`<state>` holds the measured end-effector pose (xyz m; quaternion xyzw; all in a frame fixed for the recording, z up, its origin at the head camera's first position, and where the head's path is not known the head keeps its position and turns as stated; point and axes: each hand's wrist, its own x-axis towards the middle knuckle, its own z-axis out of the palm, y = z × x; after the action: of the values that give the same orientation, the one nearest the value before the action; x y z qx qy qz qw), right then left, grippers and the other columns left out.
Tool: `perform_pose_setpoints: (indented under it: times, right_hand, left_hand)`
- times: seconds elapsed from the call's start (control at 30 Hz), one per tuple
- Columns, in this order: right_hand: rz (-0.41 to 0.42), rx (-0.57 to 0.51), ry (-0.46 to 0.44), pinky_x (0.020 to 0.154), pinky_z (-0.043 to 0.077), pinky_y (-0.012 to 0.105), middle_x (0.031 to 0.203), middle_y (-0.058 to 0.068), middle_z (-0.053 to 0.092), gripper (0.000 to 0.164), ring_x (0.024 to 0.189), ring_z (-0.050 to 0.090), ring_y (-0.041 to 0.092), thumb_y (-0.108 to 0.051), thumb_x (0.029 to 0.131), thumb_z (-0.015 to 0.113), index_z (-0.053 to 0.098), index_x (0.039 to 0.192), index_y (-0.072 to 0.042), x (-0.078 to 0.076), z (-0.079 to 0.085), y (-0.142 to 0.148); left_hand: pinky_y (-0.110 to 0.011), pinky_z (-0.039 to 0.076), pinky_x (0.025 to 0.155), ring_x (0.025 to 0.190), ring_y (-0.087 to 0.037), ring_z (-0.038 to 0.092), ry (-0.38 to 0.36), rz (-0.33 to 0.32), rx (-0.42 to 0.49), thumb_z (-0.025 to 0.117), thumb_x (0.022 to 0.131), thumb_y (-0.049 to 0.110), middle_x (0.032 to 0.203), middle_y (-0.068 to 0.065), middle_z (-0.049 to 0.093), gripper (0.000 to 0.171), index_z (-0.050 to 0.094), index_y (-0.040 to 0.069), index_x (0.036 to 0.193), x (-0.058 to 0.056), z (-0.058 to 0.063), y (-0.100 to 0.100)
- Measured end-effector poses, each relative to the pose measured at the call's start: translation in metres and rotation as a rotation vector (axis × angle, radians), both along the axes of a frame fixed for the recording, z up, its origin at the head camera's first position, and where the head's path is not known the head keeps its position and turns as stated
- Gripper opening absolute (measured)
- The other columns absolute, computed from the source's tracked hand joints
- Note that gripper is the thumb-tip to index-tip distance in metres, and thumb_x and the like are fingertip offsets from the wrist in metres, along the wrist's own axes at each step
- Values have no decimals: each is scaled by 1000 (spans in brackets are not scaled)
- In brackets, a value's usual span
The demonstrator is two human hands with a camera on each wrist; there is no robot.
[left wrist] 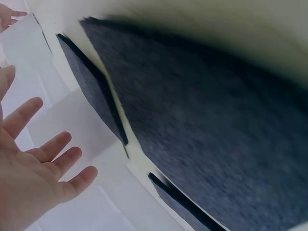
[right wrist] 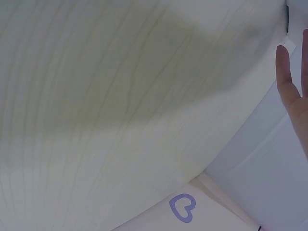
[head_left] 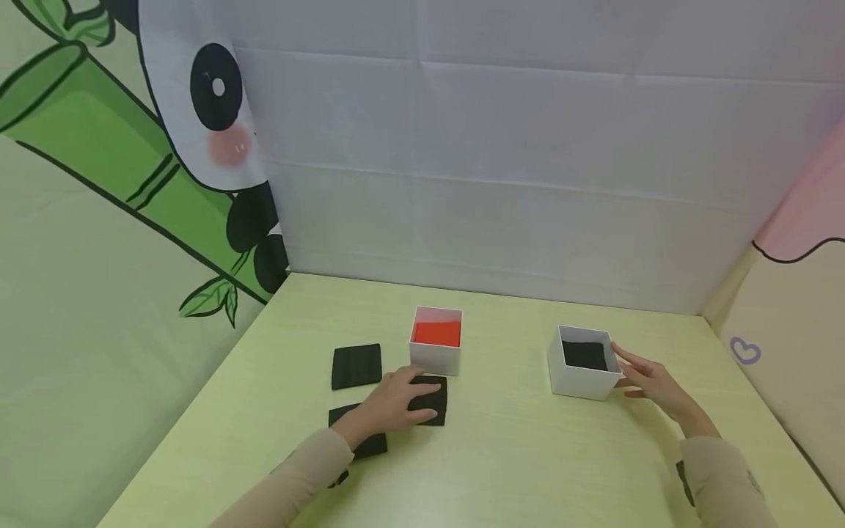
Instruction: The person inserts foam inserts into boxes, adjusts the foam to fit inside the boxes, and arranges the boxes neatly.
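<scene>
My left hand (head_left: 394,402) hovers with spread fingers over a black fabric square (head_left: 433,402) just in front of a white box (head_left: 436,359) with a red piece (head_left: 437,334) inside. In the left wrist view, the left hand (left wrist: 29,178) shows relaxed fingers and nothing in the palm. At the right, my right hand (head_left: 655,387) stands beside a second white box (head_left: 581,383), fingertips right at its side wall. That box holds a black piece (head_left: 584,356). The right wrist view catches only part of the right hand (right wrist: 296,98), its fingers extended.
Another black square (head_left: 356,366) lies to the left of the red piece's box. One more black square (head_left: 371,447) is partly covered by my left forearm. The pale wood-grain table (head_left: 502,455) ends at a white cloth backdrop (head_left: 502,176), with printed side panels.
</scene>
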<state>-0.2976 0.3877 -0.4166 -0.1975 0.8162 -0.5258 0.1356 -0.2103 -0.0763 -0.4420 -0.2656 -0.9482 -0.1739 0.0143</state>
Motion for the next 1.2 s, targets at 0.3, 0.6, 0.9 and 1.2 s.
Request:
perform_pose_setpoints:
  times: [0.3, 0.6, 0.9, 1.2]
  right_hand:
    - [-7, -3, -10, 71, 48, 36, 110, -19, 51, 48, 84, 61, 11, -17, 97, 40, 22, 139, -6, 1, -1, -1]
    - [-12, -6, -9, 71, 48, 34, 108, -18, 54, 47, 84, 61, 11, -17, 97, 40, 24, 140, -9, 9, -6, -4]
    - [-16, -13, 1, 71, 48, 34, 108, -19, 54, 47, 84, 61, 11, -17, 97, 40, 24, 140, -8, 10, -9, -5]
    - [-16, -9, 2, 71, 48, 34, 107, -21, 53, 46, 84, 61, 11, -16, 97, 39, 23, 140, -7, 9, -10, -4]
  left_hand:
    - [-52, 28, 91, 121, -30, 33, -122, 34, -74, 64, 80, 40, 132, -15, 39, 52, 54, 18, 126, -7, -1, -12]
    - [-55, 25, 94, 124, -37, 29, -217, 68, -159, 67, 77, 40, 134, -19, 37, 54, 55, 20, 125, -10, 1, -16]
    - [-53, 27, 93, 121, -35, 35, -221, 82, -202, 69, 76, 38, 131, -20, 41, 54, 55, 20, 125, -12, -3, -17]
    - [-37, 37, 73, 83, -22, 45, -159, 126, -153, 76, 67, 37, 102, -15, 47, 57, 61, 17, 119, -11, -7, -15]
